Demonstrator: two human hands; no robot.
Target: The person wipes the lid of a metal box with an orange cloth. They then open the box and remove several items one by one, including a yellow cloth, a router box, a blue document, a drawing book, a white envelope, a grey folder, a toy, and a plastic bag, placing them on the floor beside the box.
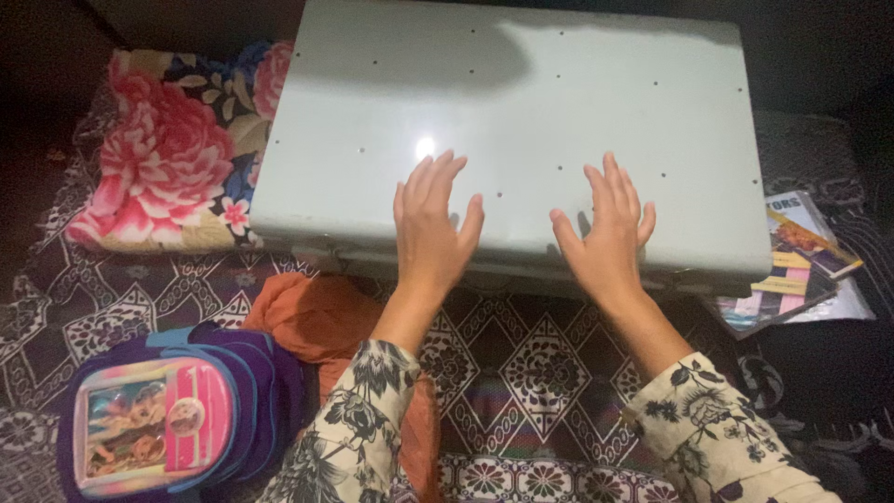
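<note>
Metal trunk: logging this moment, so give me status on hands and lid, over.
Left hand and right hand open, flat on pale metal trunk near front edge. Lid shut. Orange cloth lies below front edge.

View: my head camera, looking steeply down and forward.
Nearness: close (arm's reach).
Frame: pale metal trunk (512, 130) upper centre, my sleeves bottom edge.

trunk (521, 121): pale grey-green | blanket (168, 158): pink floral | backpack (158, 433): purple, pink

Dim, dark-edged scene; a glare spot on the pale metal trunk (521, 121).
</note>
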